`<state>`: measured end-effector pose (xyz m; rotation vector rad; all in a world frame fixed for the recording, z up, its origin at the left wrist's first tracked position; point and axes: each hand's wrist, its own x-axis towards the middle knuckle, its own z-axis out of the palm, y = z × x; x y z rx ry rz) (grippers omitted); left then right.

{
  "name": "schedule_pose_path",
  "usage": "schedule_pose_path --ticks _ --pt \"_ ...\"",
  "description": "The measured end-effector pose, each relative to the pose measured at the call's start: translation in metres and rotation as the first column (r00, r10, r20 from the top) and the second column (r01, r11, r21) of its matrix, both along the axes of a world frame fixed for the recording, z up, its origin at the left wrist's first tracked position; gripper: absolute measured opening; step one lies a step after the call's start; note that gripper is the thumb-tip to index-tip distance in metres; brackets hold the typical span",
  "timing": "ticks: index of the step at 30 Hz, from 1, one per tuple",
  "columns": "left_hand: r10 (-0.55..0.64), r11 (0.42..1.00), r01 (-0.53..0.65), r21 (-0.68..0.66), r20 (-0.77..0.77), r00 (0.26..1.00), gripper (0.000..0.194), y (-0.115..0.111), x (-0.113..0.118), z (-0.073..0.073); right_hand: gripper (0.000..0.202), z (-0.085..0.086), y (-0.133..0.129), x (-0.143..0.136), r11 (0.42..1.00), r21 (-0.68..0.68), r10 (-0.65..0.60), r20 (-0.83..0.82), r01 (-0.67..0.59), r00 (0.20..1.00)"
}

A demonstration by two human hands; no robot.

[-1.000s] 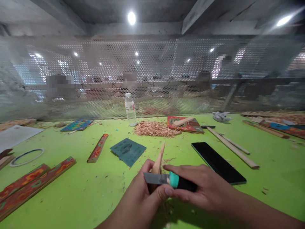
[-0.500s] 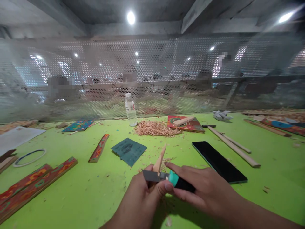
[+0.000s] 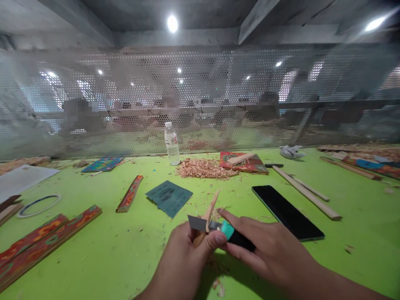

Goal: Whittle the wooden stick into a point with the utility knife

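Observation:
At the bottom centre, my left hand is closed round a slim, pointed piece of light wood, whose tip points up and away. My right hand grips the black and teal handle of a knife. The blade lies across the wood, pointing left, with a thin curl of wood at its edge. My left thumb rests against the knife near its teal collar. Small shavings lie below my hands, and a dark green sheet lies beyond them to the left.
A black phone and a hammer lie to the right. Ahead stand a water bottle and a shavings heap. Painted wooden strips and a ring lie left. A perforated screen closes the table's far side.
The knife blade has moved slightly up along the wood, away from my left fingers, and tilts more. My left thumb has shifted a little up with it.

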<state>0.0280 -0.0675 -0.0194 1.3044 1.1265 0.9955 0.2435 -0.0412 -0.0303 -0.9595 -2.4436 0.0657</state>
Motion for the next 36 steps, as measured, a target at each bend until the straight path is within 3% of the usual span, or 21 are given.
schedule_pose_path --ticks 4,11,19,26,32,36 --pt "0.009 0.999 -0.006 -0.043 0.068 0.998 0.053 0.000 0.003 0.002 0.050 0.000 -0.002 0.000 0.999 0.050 -0.007 -0.009 0.008 1.000" --pt "0.031 0.997 -0.029 -0.065 0.041 0.999 0.056 -0.002 0.004 0.006 0.060 0.006 -0.005 -0.005 0.988 0.151 -0.023 -0.007 0.024 1.000" --pt "0.002 0.997 0.003 -0.080 0.053 0.999 0.052 -0.001 0.001 -0.007 0.054 0.015 0.002 0.000 0.960 0.256 -0.086 -0.123 0.116 0.989" --pt "0.013 0.996 -0.006 0.085 -0.078 0.997 0.036 -0.004 -0.006 -0.003 0.052 0.024 0.015 0.005 0.994 0.096 -0.025 -0.167 0.042 0.986" --pt "-0.055 0.998 0.053 0.025 0.086 0.995 0.032 -0.005 -0.002 0.003 0.050 0.018 0.018 0.009 0.995 -0.011 0.097 -0.090 -0.099 0.991" --pt "-0.046 0.994 0.043 0.100 0.025 0.999 0.030 -0.005 0.000 0.007 0.050 0.016 0.016 0.009 0.985 -0.036 0.167 -0.038 -0.169 0.985"
